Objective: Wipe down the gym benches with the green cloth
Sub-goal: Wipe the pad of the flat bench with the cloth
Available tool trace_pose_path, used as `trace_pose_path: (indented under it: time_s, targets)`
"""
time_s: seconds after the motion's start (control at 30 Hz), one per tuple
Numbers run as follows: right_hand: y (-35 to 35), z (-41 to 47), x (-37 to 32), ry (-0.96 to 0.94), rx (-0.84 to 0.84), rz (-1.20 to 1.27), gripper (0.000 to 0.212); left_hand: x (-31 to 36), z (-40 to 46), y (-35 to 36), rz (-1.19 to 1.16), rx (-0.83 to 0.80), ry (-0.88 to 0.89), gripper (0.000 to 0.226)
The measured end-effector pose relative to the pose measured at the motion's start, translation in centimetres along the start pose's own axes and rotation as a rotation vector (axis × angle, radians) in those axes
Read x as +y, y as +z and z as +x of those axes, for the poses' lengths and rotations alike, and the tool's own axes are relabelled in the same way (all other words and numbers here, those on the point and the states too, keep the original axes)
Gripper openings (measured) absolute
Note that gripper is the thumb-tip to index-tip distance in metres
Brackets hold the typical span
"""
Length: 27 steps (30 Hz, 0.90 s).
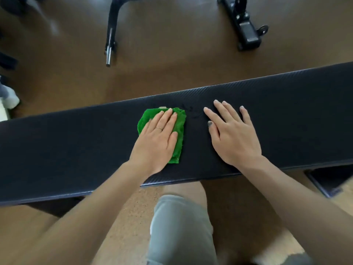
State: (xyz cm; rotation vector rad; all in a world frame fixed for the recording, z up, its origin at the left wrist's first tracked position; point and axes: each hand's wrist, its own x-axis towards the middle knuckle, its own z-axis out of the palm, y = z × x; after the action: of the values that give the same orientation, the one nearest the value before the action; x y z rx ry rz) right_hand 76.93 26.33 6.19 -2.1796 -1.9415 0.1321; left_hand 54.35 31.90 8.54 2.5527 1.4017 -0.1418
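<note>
A long black padded gym bench (76,146) runs across the view from left to right. The green cloth (180,127) lies folded on its middle. My left hand (156,140) presses flat on the cloth with straight fingers, covering most of it. My right hand (233,134) rests flat on the bare pad just right of the cloth, fingers spread, holding nothing. Faint smudges (191,109) show on the pad between the two hands.
Brown floor (172,60) lies beyond the bench. Black metal equipment legs stand there, one with a chrome peg (109,54) at the far left and a frame foot (246,29) at the far right. My knee in grey shorts (179,222) is below the bench's near edge.
</note>
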Motion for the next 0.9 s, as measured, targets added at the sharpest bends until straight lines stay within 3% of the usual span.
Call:
trace_pose_path:
  time_s: [0.23, 0.37, 0.5, 0.63, 0.8, 0.9]
  targets:
    - [-0.1, 0.4, -0.3, 0.018, -0.05, -0.033, 0.057, -2.5, 12.1, -1.5, -0.051, 0.066, -0.064, 0.055]
    - [-0.2, 0.1, -0.4, 0.036, -0.04, -0.007, 0.058, -0.8, 7.6, -1.3, -0.105, 0.041, -0.035, 0.058]
    - [-0.3, 0.2, -0.5, 0.048, -0.017, 0.003, 0.057, 2.5, -2.0, 0.6, 0.006, 0.055, 0.22, 0.063]
    - [-0.2, 0.5, -0.5, 0.041, 0.034, 0.051, 0.057, 2.6, 1.2, -0.1, -0.022, 0.019, 0.321, 0.059]
    - [-0.5, 1.2, 0.8, 0.201, 0.219, 0.269, 0.045, 4.7, 11.9, -1.6, -0.046, 0.0, 0.156, 0.057]
    - [-0.9, 1.5, 2.7, 0.273, 0.196, 0.125, 0.048, 6.3, 10.3, -1.2, -0.073, -0.034, 0.145, 0.059]
